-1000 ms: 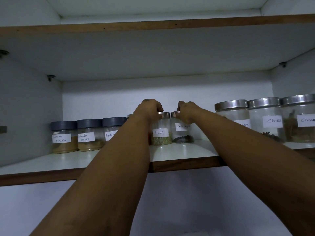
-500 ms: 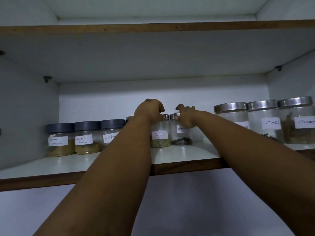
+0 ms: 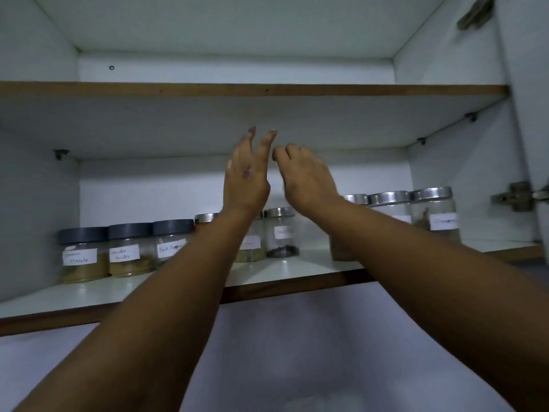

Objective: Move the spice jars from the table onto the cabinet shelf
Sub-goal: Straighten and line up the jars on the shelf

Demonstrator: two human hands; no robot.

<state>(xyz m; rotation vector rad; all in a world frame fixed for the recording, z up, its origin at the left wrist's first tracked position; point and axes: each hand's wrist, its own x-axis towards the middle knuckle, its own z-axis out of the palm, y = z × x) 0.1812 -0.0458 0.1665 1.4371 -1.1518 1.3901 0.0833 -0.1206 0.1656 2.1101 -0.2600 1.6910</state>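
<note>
— Hands? Where, and how?

— Left hand (image 3: 246, 176) and right hand (image 3: 306, 176) both raised above the jars, in front of the cabinet shelf (image 3: 297, 270), close to each other near its middle. Left fingers (image 3: 266, 144) stretched upward and spread, holding nothing. Right fingers (image 3: 286, 153) loosely curled, also holding nothing. Touching no jar.

— And the spice jars?

— All standing upright on the shelf, in 1 row along the back wall. Toward the left edge, 3 jars with dark grey lids: masala jar (image 3: 84, 255), powder jar (image 3: 129, 251), black pepper jar (image 3: 170, 243), each just beside the next. Near the middle, small jars with metal lids: 1 lid (image 3: 205, 217) partly hidden behind the left forearm, then a jar with green-yellow spice (image 3: 251, 248), then a jar with dark spice (image 3: 281, 233) just beside it. Toward the right edge, 3 bigger jars with metal lids (image 3: 432, 214), the first mostly hidden behind the right forearm. Labels there too blurred for reading.

— Anything else?

— A door hinge (image 3: 515, 197) at the right side of the cabinet.
</note>
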